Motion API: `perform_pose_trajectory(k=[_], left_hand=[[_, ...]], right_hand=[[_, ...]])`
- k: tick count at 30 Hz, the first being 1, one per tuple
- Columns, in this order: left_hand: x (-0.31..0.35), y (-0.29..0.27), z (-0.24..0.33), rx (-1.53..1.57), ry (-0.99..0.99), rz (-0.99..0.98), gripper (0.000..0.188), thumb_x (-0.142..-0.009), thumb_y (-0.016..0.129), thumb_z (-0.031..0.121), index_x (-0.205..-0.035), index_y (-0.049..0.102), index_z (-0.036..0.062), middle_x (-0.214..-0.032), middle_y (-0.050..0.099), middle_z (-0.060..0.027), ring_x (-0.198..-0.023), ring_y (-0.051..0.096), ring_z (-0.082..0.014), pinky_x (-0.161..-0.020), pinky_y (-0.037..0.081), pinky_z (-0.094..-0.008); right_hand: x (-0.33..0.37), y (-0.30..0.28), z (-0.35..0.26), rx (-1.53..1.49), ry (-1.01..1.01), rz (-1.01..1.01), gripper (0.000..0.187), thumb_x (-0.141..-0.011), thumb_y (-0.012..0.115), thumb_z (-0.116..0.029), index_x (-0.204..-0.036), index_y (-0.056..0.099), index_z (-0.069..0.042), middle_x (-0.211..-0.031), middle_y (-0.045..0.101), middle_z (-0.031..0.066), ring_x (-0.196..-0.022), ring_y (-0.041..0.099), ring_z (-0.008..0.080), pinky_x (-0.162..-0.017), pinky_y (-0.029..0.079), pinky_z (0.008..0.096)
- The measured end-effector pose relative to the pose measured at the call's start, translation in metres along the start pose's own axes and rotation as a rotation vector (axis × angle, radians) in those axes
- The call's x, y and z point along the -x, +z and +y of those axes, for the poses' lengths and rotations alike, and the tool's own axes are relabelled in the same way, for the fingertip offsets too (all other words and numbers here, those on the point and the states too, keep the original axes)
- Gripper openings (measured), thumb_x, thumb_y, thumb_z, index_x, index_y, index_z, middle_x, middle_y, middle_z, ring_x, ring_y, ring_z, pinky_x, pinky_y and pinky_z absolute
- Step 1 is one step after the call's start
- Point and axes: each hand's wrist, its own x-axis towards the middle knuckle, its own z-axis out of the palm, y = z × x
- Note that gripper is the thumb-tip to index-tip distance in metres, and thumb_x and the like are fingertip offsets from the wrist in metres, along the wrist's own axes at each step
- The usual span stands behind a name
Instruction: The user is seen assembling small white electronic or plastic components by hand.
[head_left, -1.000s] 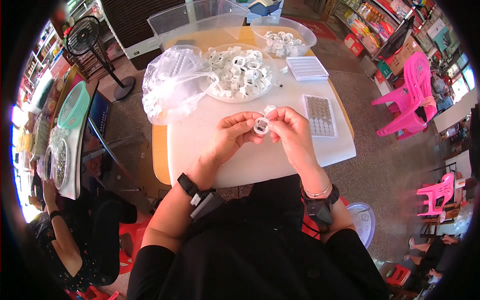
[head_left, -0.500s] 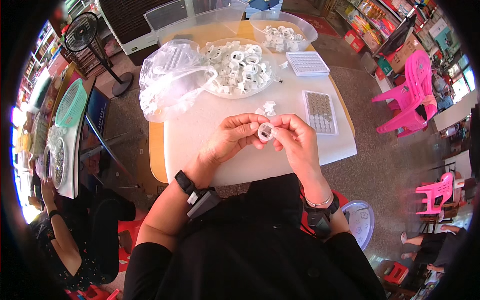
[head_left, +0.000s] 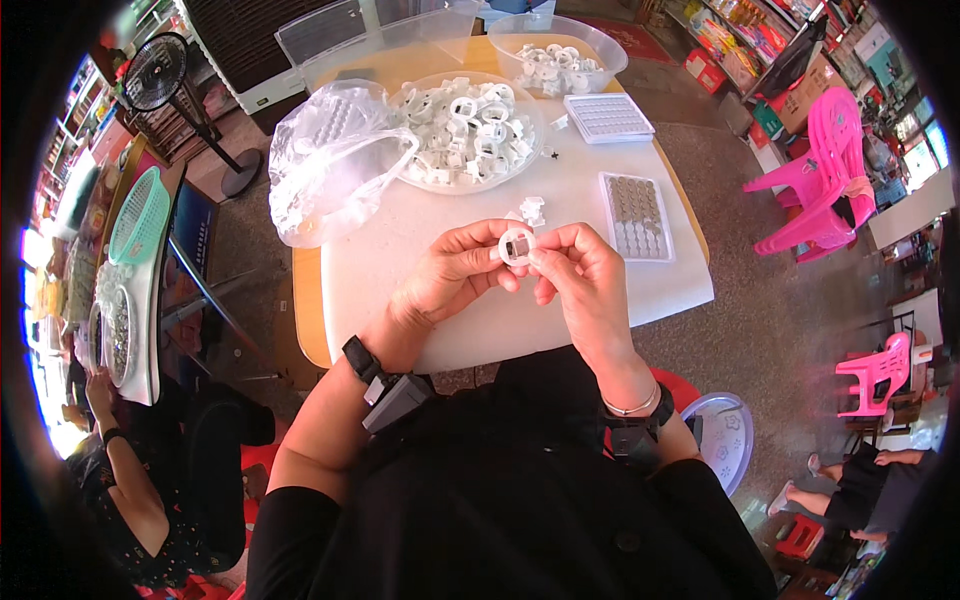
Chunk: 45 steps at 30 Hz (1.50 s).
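Note:
Over the near part of the white-topped table [head_left: 380, 300], a small round white plastic part [head_left: 516, 247] with a dark slot is held up between my hands. My left hand [head_left: 455, 268] pinches its left edge between thumb and fingers. From the other side, the thumb and fingertips of my right hand [head_left: 583, 272] close on its right edge. Just beyond my fingertips lie a few loose white pieces [head_left: 532, 210]. To the right rests a white tray [head_left: 637, 217] with rows of small round grey pieces, some of its places unfilled.
A clear bowl [head_left: 538, 128] heaped with white plastic parts stands further back, beside a crumpled plastic bag [head_left: 320, 170]. Behind are another clear bowl [head_left: 615, 62] and stacked white trays [head_left: 608, 118]. A person [head_left: 130, 480] sits at a side table on the left.
Both hands have shifted slightly left and up with the round part. Its slotted face now shows more fully, and the right fingertips sit more at its edge.

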Motion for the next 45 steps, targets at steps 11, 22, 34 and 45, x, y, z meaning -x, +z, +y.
perform_pose_trajectory(k=[11, 22, 34, 45], left_hand=[[-0.003, -0.003, -0.002, 0.096, -0.029, -0.092, 0.036, -0.092, 0.054, 0.012, -0.125, 0.049, -0.0028, -0.109, 0.059, -0.0124, -0.099, 0.061, -0.0225, -0.082, 0.053, -0.0304], [0.000, -0.006, 0.000, 0.057, 0.041, -0.007, 0.033, -0.090, 0.056, 0.008, -0.121, 0.050, -0.0033, -0.103, 0.059, -0.0123, -0.092, 0.061, -0.0218, -0.076, 0.055, -0.0298], [-0.002, 0.000, -0.001, 0.015, 0.031, 0.078, 0.034, -0.088, 0.059, 0.008, -0.119, 0.051, -0.0031, -0.101, 0.059, -0.0131, -0.089, 0.060, -0.0222, -0.073, 0.054, -0.0288], [-0.002, -0.001, 0.000, -0.012, 0.026, 0.018, 0.030, -0.092, 0.054, 0.009, -0.120, 0.051, -0.0013, -0.104, 0.059, -0.0108, -0.092, 0.062, -0.0207, -0.078, 0.054, -0.0312]], right_hand=[[0.005, -0.002, -0.009, 0.082, 0.015, -0.020, 0.007, -0.089, 0.059, -0.007, -0.087, 0.056, -0.001, -0.072, 0.059, 0.0027, -0.055, 0.049, 0.0048, -0.049, 0.039, 0.0192], [-0.024, -0.134, -0.008, 0.858, -0.357, 0.504, 0.007, -0.083, 0.062, -0.008, -0.085, 0.066, -0.003, -0.073, 0.062, 0.0080, -0.063, 0.061, 0.0175, -0.058, 0.047, 0.0298], [-0.035, -0.146, 0.010, 1.330, -0.409, 0.459, 0.007, -0.078, 0.062, -0.009, -0.081, 0.067, -0.005, -0.079, 0.062, 0.0101, -0.079, 0.060, 0.0290, -0.071, 0.048, 0.0397], [-0.034, -0.127, 0.011, 1.033, -0.429, 0.409, 0.005, -0.077, 0.062, -0.001, -0.082, 0.064, -0.002, -0.075, 0.063, 0.0100, -0.068, 0.061, 0.0251, -0.060, 0.048, 0.0321]])
